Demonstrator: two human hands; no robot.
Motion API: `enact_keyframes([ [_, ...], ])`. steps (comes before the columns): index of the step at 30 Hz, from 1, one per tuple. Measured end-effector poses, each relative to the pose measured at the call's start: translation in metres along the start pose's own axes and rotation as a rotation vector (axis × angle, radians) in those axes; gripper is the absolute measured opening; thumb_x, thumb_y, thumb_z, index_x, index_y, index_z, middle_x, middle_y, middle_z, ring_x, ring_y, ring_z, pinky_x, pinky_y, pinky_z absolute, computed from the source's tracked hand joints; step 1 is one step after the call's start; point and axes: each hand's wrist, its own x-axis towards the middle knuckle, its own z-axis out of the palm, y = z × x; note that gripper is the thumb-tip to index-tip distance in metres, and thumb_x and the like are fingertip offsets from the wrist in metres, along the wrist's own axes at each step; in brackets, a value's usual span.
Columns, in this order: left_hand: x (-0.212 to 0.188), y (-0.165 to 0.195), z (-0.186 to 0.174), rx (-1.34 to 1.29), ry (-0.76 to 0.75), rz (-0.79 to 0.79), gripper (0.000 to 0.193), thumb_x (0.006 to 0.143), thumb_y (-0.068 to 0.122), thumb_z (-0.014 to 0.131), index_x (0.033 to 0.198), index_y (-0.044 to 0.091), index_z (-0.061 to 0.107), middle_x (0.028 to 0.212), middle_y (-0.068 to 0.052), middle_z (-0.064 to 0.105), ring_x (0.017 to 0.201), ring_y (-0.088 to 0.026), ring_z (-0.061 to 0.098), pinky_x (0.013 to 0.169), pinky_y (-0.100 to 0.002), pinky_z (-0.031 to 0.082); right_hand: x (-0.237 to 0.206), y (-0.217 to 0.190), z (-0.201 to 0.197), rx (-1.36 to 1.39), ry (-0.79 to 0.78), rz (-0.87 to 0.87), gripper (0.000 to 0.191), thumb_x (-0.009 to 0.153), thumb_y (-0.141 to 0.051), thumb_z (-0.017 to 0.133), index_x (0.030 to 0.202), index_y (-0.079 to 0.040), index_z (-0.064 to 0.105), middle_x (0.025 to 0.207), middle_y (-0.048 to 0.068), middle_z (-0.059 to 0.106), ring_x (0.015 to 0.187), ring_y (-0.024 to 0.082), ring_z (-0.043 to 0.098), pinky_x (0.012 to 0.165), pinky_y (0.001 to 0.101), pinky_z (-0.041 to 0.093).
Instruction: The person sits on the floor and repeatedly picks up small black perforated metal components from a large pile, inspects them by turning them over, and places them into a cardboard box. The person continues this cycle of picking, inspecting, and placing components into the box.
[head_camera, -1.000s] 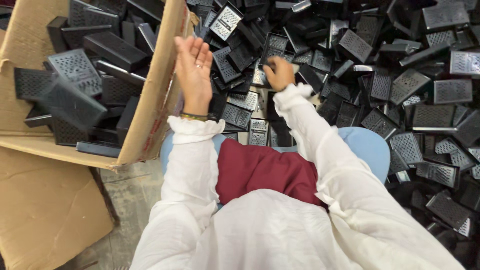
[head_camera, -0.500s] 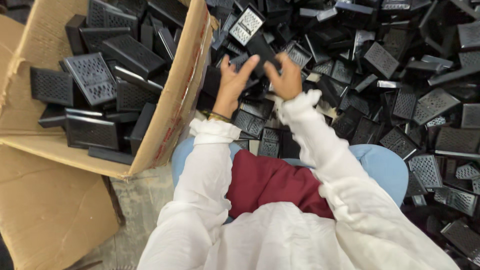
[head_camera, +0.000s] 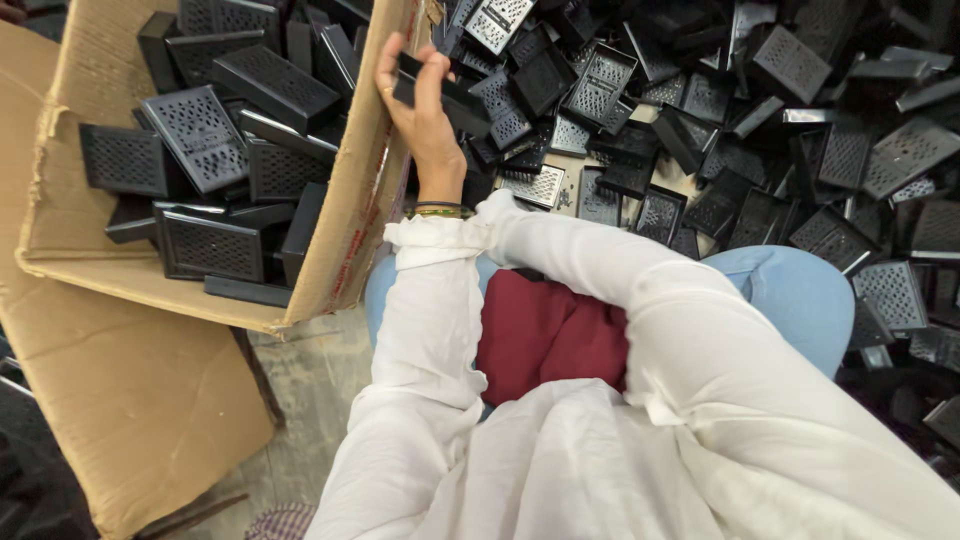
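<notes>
Black part (head_camera: 440, 90) in left hand (head_camera: 425, 115)

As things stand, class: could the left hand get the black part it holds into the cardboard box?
Probably yes. The left hand grips the black part right beside the cardboard box, whose top is open; nothing blocks the way.

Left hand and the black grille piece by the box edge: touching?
Touching. The head view shows the left hand with fingers wrapped around the black grille piece, beside the cardboard box.
</notes>
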Motion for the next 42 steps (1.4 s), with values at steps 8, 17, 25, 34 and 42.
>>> enact_keyframes([
  [8, 0.011, -0.028, -0.022, -0.043, 0.044, -0.098, 0.05, 0.094, 0.004, 0.073, 0.139, 0.002, 0.052, 0.098, -0.011, 0.067, 0.085, -0.017, 0.063, 0.079, -0.031, 0.053, 0.037, 0.003, -0.001, -0.528, 0.223, -0.064, 0.052, 0.078, -0.038, 0.071, 0.121, -0.009, 0.067, 0.121, 0.017, 0.064, 0.119, 0.034, 0.06, 0.108, 0.0637, 0.023],
  [17, 0.022, -0.021, -0.034, -0.066, 0.041, -0.258, 0.044, 0.086, 0.002, 0.074, 0.126, 0.006, 0.056, 0.103, -0.007, 0.067, 0.087, -0.019, 0.067, 0.075, -0.035, 0.055, -0.01, 0.012, -0.077, -0.838, 0.046, 0.294, 0.056, 0.073, -0.044, 0.067, 0.114, -0.006, 0.072, 0.11, 0.021, 0.069, 0.109, 0.037, 0.062, 0.112, 0.0687, 0.014],
  [25, 0.032, -0.022, -0.041, -0.172, 0.137, -0.568, 0.02, 0.083, 0.005, 0.068, 0.102, 0.004, 0.064, 0.09, -0.009, 0.068, 0.08, -0.023, 0.07, 0.068, -0.039, 0.059, -0.038, 0.034, -0.12, -0.869, 0.299, 0.491, 0.023, 0.102, -0.013, 0.054, 0.112, -0.002, 0.072, 0.093, 0.019, 0.072, 0.088, 0.037, 0.07, 0.121, 0.0692, 0.019],
  [34, -0.03, -0.036, 0.01, 0.505, -0.503, -0.657, 0.016, 0.094, 0.021, 0.074, 0.103, 0.008, 0.075, 0.085, 0.001, 0.071, 0.067, -0.01, 0.063, 0.061, -0.027, 0.053, -0.177, -0.008, -0.187, 0.475, 1.072, 0.384, 0.042, 0.107, -0.005, 0.064, 0.147, -0.004, 0.052, 0.105, 0.006, 0.072, 0.09, 0.01, 0.064, 0.082, 0.0261, 0.052],
  [42, -0.123, -0.044, 0.061, 0.374, -0.642, -0.755, 0.029, 0.093, 0.026, 0.076, 0.105, -0.001, 0.075, 0.089, -0.003, 0.073, 0.076, -0.009, 0.064, 0.066, -0.026, 0.052, -0.201, -0.076, -0.128, 0.437, 1.107, 0.51, 0.054, 0.092, -0.011, 0.081, 0.133, 0.002, 0.049, 0.115, 0.013, 0.07, 0.102, 0.017, 0.068, 0.09, 0.0303, 0.057],
])
